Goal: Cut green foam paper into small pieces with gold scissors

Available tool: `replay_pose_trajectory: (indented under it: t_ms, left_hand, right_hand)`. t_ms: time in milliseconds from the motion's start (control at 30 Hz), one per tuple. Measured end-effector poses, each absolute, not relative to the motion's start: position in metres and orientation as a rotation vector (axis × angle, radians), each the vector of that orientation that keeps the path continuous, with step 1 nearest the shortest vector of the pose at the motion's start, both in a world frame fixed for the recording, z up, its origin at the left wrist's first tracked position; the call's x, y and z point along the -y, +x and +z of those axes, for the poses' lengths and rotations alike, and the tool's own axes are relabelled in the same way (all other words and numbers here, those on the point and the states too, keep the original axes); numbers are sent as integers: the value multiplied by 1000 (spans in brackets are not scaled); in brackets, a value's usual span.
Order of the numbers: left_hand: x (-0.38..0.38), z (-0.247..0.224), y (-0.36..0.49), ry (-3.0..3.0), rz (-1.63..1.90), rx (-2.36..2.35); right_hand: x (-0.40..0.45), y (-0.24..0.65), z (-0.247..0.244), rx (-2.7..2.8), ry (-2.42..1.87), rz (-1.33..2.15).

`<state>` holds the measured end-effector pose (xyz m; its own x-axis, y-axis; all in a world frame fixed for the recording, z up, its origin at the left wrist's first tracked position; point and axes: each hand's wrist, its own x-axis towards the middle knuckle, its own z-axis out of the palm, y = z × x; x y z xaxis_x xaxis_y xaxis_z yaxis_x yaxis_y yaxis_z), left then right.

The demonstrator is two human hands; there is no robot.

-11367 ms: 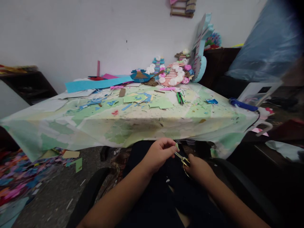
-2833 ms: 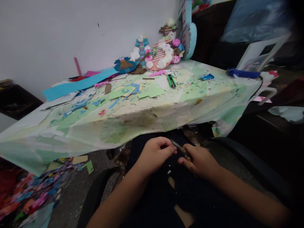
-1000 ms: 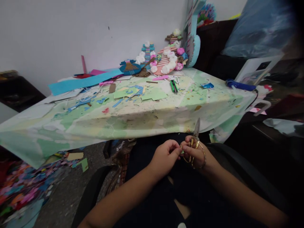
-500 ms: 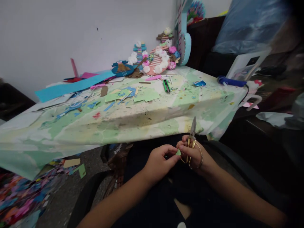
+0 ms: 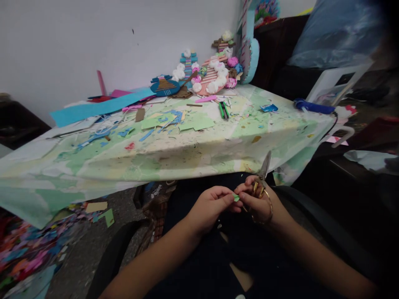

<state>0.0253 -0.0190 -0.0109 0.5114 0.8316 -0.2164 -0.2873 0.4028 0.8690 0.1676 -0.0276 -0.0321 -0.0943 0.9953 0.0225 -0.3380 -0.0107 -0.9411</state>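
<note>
Above my lap, in front of the table edge, my left hand (image 5: 213,204) pinches a small green paper piece (image 5: 236,197) between thumb and fingers. My right hand (image 5: 257,201) has its fingertips at the other side of that piece. Gold-handled scissors (image 5: 264,168) hang on my right hand, blades pointing up and slightly right. The fingers of my right hand are closed round the handles. Whether its fingertips also grip the paper is hard to tell.
The table (image 5: 156,160) bears green paper sheets (image 5: 197,123), a green and black cutter (image 5: 223,110), a blue glue gun (image 5: 314,106) and paper-decorated crafts (image 5: 165,86). Coloured scraps (image 5: 28,249) cover the floor at left. A chair armrest (image 5: 116,249) is beside my left arm.
The scissors have tilted further right and moved slightly right with my right hand. The green piece lies flatter between my fingertips. The whole view has shifted a little.
</note>
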Motion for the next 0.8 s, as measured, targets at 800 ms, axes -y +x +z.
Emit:
replay_pose_trajectory:
  t_ms: [800]
  left_hand:
    - [17,-10,26,1068,870,-1078]
  right_hand:
    - [29,157,-31,1040,-1051,1388]
